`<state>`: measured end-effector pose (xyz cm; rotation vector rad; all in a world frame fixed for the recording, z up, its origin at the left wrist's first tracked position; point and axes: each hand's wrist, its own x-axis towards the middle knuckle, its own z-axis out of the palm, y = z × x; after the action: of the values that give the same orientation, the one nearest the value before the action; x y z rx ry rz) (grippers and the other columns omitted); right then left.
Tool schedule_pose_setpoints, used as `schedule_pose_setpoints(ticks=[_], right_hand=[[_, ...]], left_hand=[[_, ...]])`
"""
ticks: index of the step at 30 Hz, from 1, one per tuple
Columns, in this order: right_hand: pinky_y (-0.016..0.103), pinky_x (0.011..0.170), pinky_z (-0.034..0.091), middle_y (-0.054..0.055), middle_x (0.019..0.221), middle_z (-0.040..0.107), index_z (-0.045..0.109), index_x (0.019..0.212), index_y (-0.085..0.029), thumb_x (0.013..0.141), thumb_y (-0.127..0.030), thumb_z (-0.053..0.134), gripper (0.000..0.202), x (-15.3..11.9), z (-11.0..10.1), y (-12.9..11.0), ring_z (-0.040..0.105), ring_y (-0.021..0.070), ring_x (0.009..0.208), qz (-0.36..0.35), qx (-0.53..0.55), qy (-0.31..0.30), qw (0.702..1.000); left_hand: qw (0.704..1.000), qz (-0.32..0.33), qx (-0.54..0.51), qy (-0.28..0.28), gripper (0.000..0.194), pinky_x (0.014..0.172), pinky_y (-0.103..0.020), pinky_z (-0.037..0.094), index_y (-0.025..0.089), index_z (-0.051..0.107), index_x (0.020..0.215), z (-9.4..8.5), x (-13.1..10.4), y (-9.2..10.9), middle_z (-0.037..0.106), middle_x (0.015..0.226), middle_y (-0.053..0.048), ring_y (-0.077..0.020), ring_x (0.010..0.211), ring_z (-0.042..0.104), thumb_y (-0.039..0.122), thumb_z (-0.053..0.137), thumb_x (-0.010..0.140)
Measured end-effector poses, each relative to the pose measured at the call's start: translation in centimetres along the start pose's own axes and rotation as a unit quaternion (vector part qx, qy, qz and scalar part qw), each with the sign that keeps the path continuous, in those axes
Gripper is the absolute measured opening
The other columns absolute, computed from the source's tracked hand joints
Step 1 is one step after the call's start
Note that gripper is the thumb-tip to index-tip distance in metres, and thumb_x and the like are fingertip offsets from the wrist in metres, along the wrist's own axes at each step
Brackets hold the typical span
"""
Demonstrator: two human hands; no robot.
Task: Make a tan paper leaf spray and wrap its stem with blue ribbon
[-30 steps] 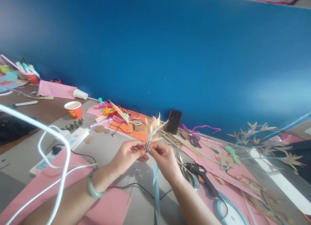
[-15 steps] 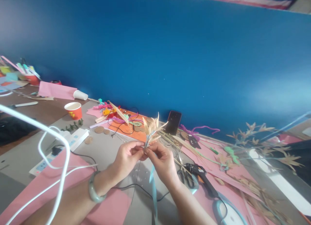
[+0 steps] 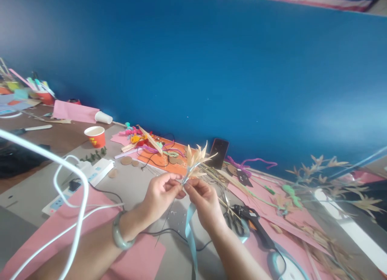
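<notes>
A pale straw-coloured flower (image 3: 197,159) with pointed petals stands up between my two hands. My left hand (image 3: 165,191) pinches the base of its stem, and a thin dark wire hangs below. My right hand (image 3: 203,199) is closed at the same spot, its thumb and fingertips on the light-blue tape (image 3: 190,231) that wraps the stem and trails down toward me. The fingertips of both hands nearly meet and hide part of the stem.
To the right lie scissors (image 3: 237,224), a black glue gun (image 3: 255,225) and pink paper (image 3: 287,215), with dried flower stems (image 3: 332,171) beyond. A phone (image 3: 219,153) leans on the blue wall. A red paper cup (image 3: 95,137), power strip (image 3: 98,171) and white cable (image 3: 81,203) are on the left.
The flower has tilted to the right and turned slightly. The blue tape hangs wider below my right hand. The whole view has shifted a little.
</notes>
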<state>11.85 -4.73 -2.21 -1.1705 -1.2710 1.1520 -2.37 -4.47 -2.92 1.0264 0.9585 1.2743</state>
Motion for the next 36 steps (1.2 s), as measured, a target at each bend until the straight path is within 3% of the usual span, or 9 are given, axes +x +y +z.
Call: schedule_pose_setpoints(ticks=[4,10,15,19,25,32,36], right_hand=[[0.022,0.047,0.027,-0.006,0.051,0.047,0.065,0.072,-0.017,0.072,-0.036,0.074,0.022,0.4,-0.4,-0.2,0.034,0.0078,0.047,0.048,0.038,-0.021,0.998],[0.023,0.045,0.020,-0.008,0.047,0.041,0.065,0.072,-0.017,0.069,-0.040,0.076,0.026,0.6,-0.8,-0.1,0.027,0.0067,0.045,0.070,0.090,-0.055,0.992],[0.023,0.047,0.033,-0.003,0.057,0.057,0.066,0.067,-0.018,0.068,-0.035,0.078,0.021,0.0,-0.3,-0.5,0.040,0.0079,0.047,0.037,0.061,-0.013,0.997],[0.030,0.064,0.049,0.002,0.065,0.067,0.066,0.065,-0.019,0.072,-0.033,0.076,0.019,-0.5,0.4,-0.7,0.060,0.0161,0.060,-0.004,0.049,-0.006,0.999],[0.031,0.063,0.052,0.001,0.060,0.065,0.065,0.066,-0.019,0.074,-0.038,0.076,0.023,-0.7,0.6,-0.2,0.060,0.0164,0.057,-0.021,0.021,0.020,0.999],[0.027,0.058,0.046,-0.002,0.057,0.058,0.062,0.069,-0.018,0.075,-0.040,0.074,0.025,-0.4,0.5,0.0,0.053,0.0129,0.053,0.003,0.028,-0.004,1.000],[0.025,0.054,0.041,-0.004,0.053,0.051,0.061,0.070,-0.018,0.074,-0.040,0.075,0.026,-0.3,0.2,-0.2,0.048,0.0115,0.051,0.015,0.042,-0.010,0.999]], left_hand=[[0.998,-0.037,-0.041,-0.039,0.033,0.063,-0.031,0.060,0.011,0.065,0.094,-0.3,0.2,0.2,0.069,0.063,-0.003,-0.0180,0.060,0.070,0.030,0.078,0.070],[0.989,-0.082,-0.106,-0.069,0.033,0.061,-0.028,0.058,0.011,0.068,0.092,-0.6,0.3,0.2,0.070,0.066,-0.004,-0.0150,0.060,0.068,0.030,0.080,0.069],[0.997,-0.042,-0.054,-0.040,0.033,0.064,-0.030,0.060,0.010,0.068,0.092,-0.4,0.0,0.4,0.070,0.066,-0.004,-0.0173,0.061,0.069,0.030,0.079,0.069],[0.999,0.030,0.017,-0.003,0.029,0.063,-0.029,0.059,0.011,0.065,0.095,-0.1,-0.5,0.1,0.070,0.068,-0.004,-0.0182,0.062,0.071,0.029,0.074,0.074],[0.992,0.099,0.079,0.013,0.026,0.068,-0.027,0.059,0.015,0.066,0.099,0.0,-0.5,-1.3,0.072,0.077,-0.005,-0.0196,0.071,0.073,0.027,0.071,0.077],[0.998,0.032,0.060,-0.013,0.025,0.067,-0.028,0.058,0.012,0.066,0.095,-0.1,0.1,-0.9,0.070,0.073,-0.005,-0.0188,0.069,0.071,0.024,0.072,0.074],[0.997,-0.018,0.014,-0.067,0.022,0.067,-0.027,0.054,0.012,0.069,0.090,-0.6,0.7,-0.3,0.068,0.069,-0.003,-0.0153,0.066,0.066,0.019,0.073,0.069]])
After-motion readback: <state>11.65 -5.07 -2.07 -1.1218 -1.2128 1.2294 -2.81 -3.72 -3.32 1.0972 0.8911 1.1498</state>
